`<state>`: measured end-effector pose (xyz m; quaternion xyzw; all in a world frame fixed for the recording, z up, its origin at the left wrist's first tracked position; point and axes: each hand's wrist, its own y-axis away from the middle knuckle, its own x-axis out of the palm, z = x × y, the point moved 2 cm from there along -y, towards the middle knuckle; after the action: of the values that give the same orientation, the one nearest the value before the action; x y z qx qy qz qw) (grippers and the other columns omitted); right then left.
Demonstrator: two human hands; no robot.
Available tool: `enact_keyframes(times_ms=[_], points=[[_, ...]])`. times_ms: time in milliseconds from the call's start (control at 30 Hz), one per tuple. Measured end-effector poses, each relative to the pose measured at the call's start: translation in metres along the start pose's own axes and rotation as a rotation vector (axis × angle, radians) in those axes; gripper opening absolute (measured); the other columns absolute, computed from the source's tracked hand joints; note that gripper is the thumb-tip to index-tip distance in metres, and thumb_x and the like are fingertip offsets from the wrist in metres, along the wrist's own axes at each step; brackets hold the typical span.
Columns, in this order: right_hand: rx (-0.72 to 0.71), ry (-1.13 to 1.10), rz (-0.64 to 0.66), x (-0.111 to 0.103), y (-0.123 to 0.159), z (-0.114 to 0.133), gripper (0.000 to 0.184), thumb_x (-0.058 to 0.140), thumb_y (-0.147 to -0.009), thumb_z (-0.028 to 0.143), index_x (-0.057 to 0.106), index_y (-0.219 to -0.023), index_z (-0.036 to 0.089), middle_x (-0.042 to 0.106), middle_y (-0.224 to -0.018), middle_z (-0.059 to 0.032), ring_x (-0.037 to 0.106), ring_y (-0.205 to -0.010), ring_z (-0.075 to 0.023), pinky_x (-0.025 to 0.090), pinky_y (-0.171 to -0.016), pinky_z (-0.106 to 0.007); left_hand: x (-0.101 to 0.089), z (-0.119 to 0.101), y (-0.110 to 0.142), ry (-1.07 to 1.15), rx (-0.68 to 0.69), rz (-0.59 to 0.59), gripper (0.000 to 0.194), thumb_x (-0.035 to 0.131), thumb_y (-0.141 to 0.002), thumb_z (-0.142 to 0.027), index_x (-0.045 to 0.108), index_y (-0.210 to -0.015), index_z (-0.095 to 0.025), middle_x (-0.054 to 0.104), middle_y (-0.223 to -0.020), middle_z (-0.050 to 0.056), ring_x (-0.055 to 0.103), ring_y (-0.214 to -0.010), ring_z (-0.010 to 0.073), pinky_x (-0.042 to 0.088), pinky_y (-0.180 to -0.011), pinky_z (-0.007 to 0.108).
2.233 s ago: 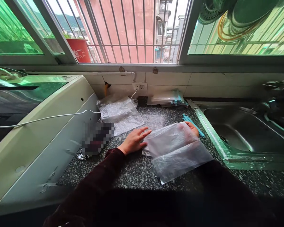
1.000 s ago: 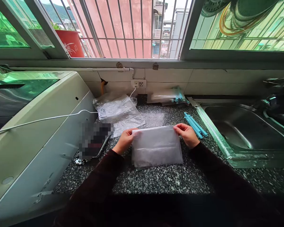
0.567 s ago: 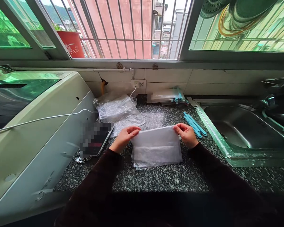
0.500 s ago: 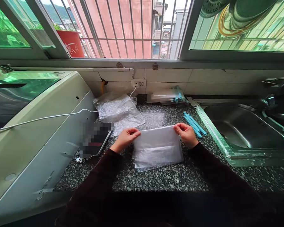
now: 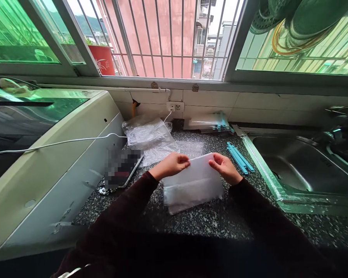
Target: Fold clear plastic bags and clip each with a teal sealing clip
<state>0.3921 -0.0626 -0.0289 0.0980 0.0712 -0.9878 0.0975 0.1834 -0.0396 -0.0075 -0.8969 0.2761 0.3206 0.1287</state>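
Note:
A folded clear plastic bag (image 5: 194,185) hangs from its far edge between my hands, its near part low over the speckled counter (image 5: 188,224). My left hand (image 5: 174,165) pinches that edge near its middle. At the right corner, my right hand (image 5: 224,166) grips the same edge between thumb and fingers. Crumpled clear plastic bags (image 5: 150,135) lie just beyond my left hand. Several light-blue plastic strips (image 5: 240,158) rest right of my right hand. Against the wall sits a stack of clear bags (image 5: 207,121) with blue strips on it.
A phone (image 5: 123,170) lies left of my left hand, beside a cream-coloured appliance (image 5: 98,119). A white cable (image 5: 75,143) crosses the appliance. The wall socket (image 5: 175,107) has a plug in it. At the right is a steel sink (image 5: 295,162) with a raised rim.
My left hand has slid right along the bag's far edge, from the left corner towards the middle. My right hand stays at its corner. The whole view has shifted slightly.

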Motion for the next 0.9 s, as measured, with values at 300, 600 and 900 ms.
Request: enact_keyframes(times_ms=[300, 600, 900], points=[[0.059, -0.08, -0.007, -0.015, -0.001, -0.015, 0.037, 0.07, -0.06, 0.05, 0.053, -0.061, 0.017, 0.047, -0.056, 0.0041, 0.041, -0.054, -0.009, 0.034, -0.055, -0.024, -0.019, 0.016, 0.031, 0.534, -0.143, -0.156, 0.022, 0.06, -0.071, -0.034, 0.061, -0.066, -0.013, 0.061, -0.062, 0.003, 0.05, -0.053, 0.0089, 0.039, -0.055, 0.023], [0.053, 0.001, 0.182, -0.008, -0.01, 0.024, 0.032, 0.068, -0.064, 0.045, 0.054, -0.064, 0.016, 0.046, -0.06, 0.0037, 0.039, -0.056, -0.0084, 0.03, -0.054, -0.024, -0.014, 0.015, 0.046, 0.652, -0.211, -0.055, 0.054, 0.06, -0.071, -0.047, 0.053, -0.114, -0.015, 0.065, -0.085, 0.007, 0.058, -0.07, 0.0157, 0.044, -0.057, 0.025], [0.14, 0.013, 0.371, 0.017, -0.028, 0.013, 0.044, 0.07, -0.059, 0.055, 0.058, -0.068, 0.014, 0.05, -0.057, 0.0038, 0.041, -0.053, -0.0071, 0.03, -0.052, -0.022, 0.009, 0.022, 0.003, 0.43, -0.172, -0.027, 0.024, 0.067, -0.06, -0.037, 0.061, -0.06, -0.014, 0.054, -0.052, -0.003, 0.045, -0.048, 0.008, 0.031, -0.048, 0.021]])
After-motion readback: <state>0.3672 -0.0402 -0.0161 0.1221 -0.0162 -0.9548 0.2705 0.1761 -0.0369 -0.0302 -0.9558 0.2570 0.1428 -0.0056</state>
